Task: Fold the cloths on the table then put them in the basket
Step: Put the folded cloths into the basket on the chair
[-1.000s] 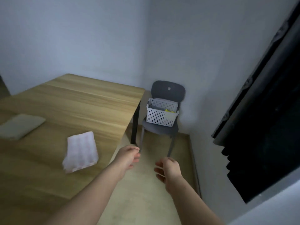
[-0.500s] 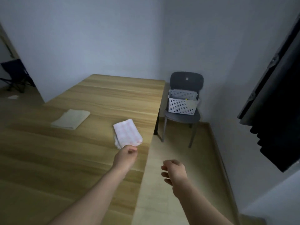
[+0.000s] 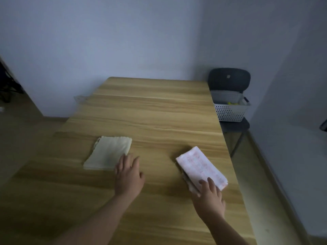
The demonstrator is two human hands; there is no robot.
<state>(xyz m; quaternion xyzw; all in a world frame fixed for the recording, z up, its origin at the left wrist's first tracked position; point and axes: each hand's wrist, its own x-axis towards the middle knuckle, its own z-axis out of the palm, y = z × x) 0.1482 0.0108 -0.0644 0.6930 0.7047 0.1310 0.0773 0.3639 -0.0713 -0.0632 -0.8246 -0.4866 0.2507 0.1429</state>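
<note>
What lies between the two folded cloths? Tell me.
Head view: the left hand, at the cream cloth; otherwise bare table up to the pink cloth.

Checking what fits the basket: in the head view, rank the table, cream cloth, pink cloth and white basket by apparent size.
1. table
2. pink cloth and cream cloth, alike
3. white basket, slightly smaller-looking, but farther away and partly hidden, so unsure

A dark chair [image 3: 229, 82] stands in the corner between pale walls [image 3: 123, 36].
</note>
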